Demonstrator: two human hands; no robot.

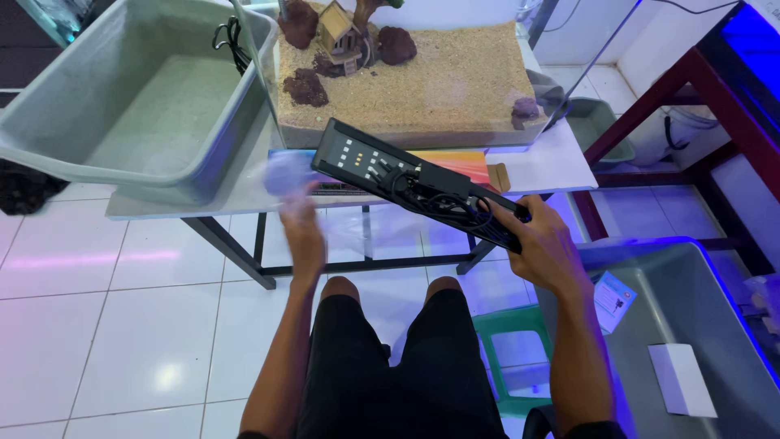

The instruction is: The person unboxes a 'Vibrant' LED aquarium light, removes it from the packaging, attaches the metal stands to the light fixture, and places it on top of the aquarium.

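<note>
Black shorts (398, 366) covered the seated person's legs at the bottom of the view, with bare knees above a white tiled floor (97, 325) and a green plastic stool (508, 325) beside the right leg. To the right sat a grey plastic tub (691, 284) holding a small white box (682, 380) and a printed card (613, 299).

Further out, the right hand (544, 248) was closed firmly around the near end of a long flat black light bar with rows of small LEDs and a bundle of black cable (414, 180), holding it tilted in the air just in front of the table edge. The left hand (302, 228) was raised with fingers closed on a pale, crumpled wipe or bag (284, 175); motion blur hid exactly what it was, and it sat just beside the far end of the light bar.

Beyond the hands stood a white tabletop on a dark metal frame (552, 162). On it rested a glass aquarium floored with tan sand (455, 81), dressed with dark reddish rocks (307, 85) and a small wooden house ornament (340, 34). To the left lay a large empty grey plastic tray (49, 134).
</note>
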